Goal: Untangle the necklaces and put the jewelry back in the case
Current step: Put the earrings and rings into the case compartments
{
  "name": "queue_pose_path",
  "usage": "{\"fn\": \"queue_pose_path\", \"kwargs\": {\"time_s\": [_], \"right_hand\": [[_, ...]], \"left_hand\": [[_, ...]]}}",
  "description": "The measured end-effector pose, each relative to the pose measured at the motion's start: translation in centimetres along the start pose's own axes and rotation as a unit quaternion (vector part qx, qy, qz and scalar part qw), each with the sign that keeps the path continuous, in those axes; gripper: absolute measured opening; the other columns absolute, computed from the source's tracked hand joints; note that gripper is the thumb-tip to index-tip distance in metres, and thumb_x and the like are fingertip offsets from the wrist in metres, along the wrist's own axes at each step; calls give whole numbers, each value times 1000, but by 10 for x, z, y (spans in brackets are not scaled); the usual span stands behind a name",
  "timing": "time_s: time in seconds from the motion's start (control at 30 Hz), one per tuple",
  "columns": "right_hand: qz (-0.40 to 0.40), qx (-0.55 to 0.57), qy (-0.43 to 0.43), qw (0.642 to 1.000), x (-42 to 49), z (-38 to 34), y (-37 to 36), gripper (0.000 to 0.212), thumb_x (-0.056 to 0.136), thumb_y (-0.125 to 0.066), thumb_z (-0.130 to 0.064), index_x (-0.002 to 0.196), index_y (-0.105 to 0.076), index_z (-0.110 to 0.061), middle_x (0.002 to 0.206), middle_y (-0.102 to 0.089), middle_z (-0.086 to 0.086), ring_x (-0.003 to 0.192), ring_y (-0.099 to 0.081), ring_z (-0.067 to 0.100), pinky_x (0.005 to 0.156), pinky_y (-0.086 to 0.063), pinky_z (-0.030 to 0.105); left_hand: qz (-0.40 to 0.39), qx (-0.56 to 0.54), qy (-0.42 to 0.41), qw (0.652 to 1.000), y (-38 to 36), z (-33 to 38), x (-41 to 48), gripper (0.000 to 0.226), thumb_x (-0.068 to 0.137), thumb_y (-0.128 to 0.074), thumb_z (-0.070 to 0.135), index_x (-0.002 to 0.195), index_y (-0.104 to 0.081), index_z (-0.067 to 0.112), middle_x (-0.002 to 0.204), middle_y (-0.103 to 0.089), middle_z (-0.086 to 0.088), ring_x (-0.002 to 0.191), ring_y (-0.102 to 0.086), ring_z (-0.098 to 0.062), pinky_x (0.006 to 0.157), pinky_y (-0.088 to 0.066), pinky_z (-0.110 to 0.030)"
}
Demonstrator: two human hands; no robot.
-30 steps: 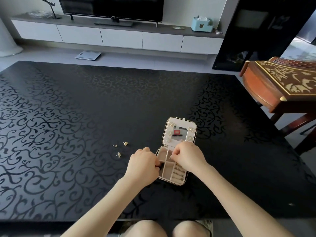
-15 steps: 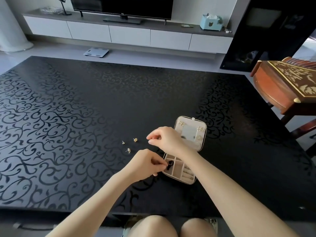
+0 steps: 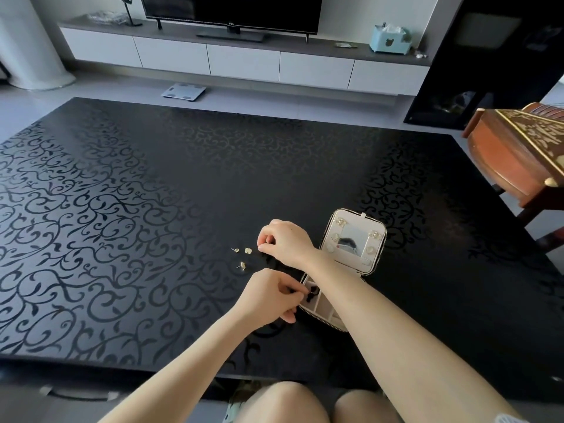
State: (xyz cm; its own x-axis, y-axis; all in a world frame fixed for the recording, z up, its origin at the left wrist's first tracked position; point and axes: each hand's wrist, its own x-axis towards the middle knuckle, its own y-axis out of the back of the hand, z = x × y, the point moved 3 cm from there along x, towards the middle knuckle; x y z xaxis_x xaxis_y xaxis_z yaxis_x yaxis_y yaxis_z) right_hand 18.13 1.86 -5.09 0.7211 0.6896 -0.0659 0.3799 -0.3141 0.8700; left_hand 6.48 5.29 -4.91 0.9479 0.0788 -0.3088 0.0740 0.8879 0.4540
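Left grip point(image 3: 268, 296) pinches a black necklace point(image 3: 312, 294) over the case point(image 3: 331, 239)'s near-left compartment; right grip point(image 3: 285, 241), left of the lid, seemingly pinches its other end. Cord: light, limp, snags easily; hold near tangle. Earrings point(image 3: 248, 250) left of case, on counter point(image 3: 152, 209).

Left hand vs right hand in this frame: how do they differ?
Position: the left hand is nearer the person, at the tray edge of the jewelry case; the right hand is farther out, beside the loose gold earrings.
Hold: the left hand pinches a small dark item; what the right hand holds, if anything, is too fine to see.
Reach: the right forearm crosses over the case; the left does not.
Shared: both have curled fingers.
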Motion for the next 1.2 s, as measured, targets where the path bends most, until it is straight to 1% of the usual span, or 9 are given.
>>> {"fn": "queue_pose_path", "kwargs": {"time_s": [0.17, 0.33, 0.5, 0.67, 0.77, 0.93, 1.0, 1.1, 1.2], "right_hand": [[-44, 23, 19, 999, 0, -4, -3, 33, 86, -62, -34, 118, -62, -36, 97, -50, -2, 98, -46, 16, 74, -34, 28], [-32, 17, 42, 998, 2, -5, -6, 17, 87, -61, -33, 100, -72, -31, 96, -52, 1, 100, -47, 19, 74, -36, 29], [-18, 24, 51, 998, -2, -3, -3, 14, 87, -60, -27, 91, -73, -26, 93, -57, -1, 95, -47, 16, 74, -36, 28], [39, 203, -19, 978, -31, 2, 39, 13, 80, -65, -14, 83, -73, -23, 82, -66, -8, 71, -57, 5, 63, -42, 19], [-5, 335, -78, 939, -69, 15, 59, 13, 81, -62, -2, 82, -70, -13, 80, -70, 6, 65, -61, 13, 53, -46, 23], [-53, 401, -178, 897, -116, 47, 69, 11, 83, -57, 9, 85, -67, 3, 74, -68, 13, 61, -64, 16, 54, -52, 22], [-74, 400, -206, 890, -129, 57, 71, 9, 84, -58, 6, 86, -67, 4, 72, -68, 12, 61, -63, 14, 53, -51, 20], [-105, 324, -237, 910, -142, 64, 70, 7, 83, -64, -2, 87, -70, 0, 72, -66, 5, 60, -56, 9, 49, -44, 18], [-75, 253, -250, 932, -145, 68, 67, 7, 80, -70, -8, 86, -73, -6, 78, -66, 2, 69, -53, 9, 57, -36, 13]], "left_hand": [[-9, -27, 17, 999, 2, -2, -3, 13, 86, -62, 15, 88, -73, 20, 62, -68, 5, 59, -70, -18, 72, -56, -21], [6, -25, 21, 999, 4, -4, -7, 13, 85, -62, 16, 87, -73, 22, 59, -67, 6, 58, -70, -16, 72, -55, -19], [42, -26, 22, 999, 3, -5, -13, 15, 85, -61, 13, 85, -73, 22, 59, -67, 6, 56, -69, -16, 68, -53, -15], [62, -57, 29, 996, 1, -5, -16, 14, 85, -63, 12, 85, -75, 20, 63, -69, 0, 55, -69, -18, 67, -57, -22], [66, -77, 41, 994, 0, -7, -17, 14, 84, -64, 10, 83, -75, 19, 60, -68, 2, 54, -69, -18, 62, -57, -22], [71, -113, 59, 989, -4, -7, -18, 14, 83, -64, 6, 80, -74, 17, 55, -65, 2, 54, -68, -20, 62, -58, -26], [71, -124, 66, 988, -9, -6, -18, 15, 83, -64, 6, 78, -73, 17, 54, -65, 1, 56, -69, -22, 65, -59, -30], [75, -142, 70, 985, -15, -5, -18, 16, 82, -63, 3, 77, -72, 15, 57, -66, -3, 56, -68, -23, 68, -60, -37], [75, -144, 71, 984, -21, -2, -17, 15, 83, -62, 3, 76, -71, 13, 57, -66, -4, 55, -68, -23, 67, -60, -37]]}}
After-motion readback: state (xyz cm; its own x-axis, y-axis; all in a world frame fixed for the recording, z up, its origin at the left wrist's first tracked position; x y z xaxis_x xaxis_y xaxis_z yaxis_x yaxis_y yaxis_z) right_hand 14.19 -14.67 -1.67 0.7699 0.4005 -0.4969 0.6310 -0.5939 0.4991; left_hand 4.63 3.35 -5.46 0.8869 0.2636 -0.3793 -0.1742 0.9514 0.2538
